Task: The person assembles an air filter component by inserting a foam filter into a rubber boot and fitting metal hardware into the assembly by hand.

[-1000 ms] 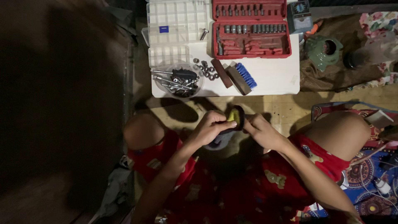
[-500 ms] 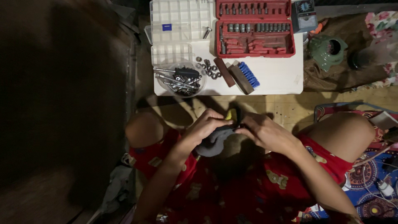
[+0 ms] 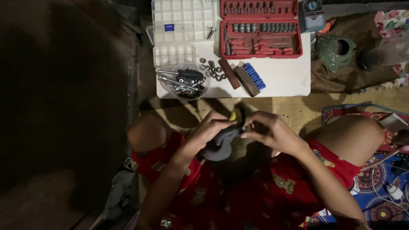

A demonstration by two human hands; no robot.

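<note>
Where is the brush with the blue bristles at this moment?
In the head view, the brush lies on the white board, just below the red socket case and right of the loose nuts.

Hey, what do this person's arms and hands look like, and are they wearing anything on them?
Both arms are bare from the shoulder area down, with no sleeves over the forearms. The left hand and right hand wear no gloves, and no rings, watch or bracelet can be made out in the dim light. The clothing below is red with a small pale printed pattern.
</note>
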